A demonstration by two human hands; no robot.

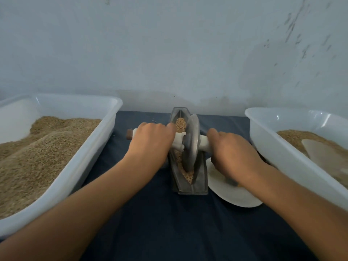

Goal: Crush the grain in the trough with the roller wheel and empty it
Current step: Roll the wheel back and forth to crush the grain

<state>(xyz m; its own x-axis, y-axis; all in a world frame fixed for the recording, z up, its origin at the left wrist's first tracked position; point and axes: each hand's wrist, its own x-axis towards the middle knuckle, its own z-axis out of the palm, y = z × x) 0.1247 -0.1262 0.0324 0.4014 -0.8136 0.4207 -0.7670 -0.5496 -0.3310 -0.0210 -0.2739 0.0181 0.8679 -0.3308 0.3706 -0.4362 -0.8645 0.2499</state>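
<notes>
Hands: my left hand (150,140) and right hand (231,149) each gripped the roller wheel (192,142) axle, steadying it over the trough (190,189) grain (180,122).

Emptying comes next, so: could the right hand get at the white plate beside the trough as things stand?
Probably yes. The right hand, gripping the roller wheel's handle, is directly above the white plate, which lies uncovered beside the trough; it must let go first.

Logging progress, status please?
Left hand and right hand grip the roller wheel handles. Grain still in trough. Nothing blocking.
</notes>
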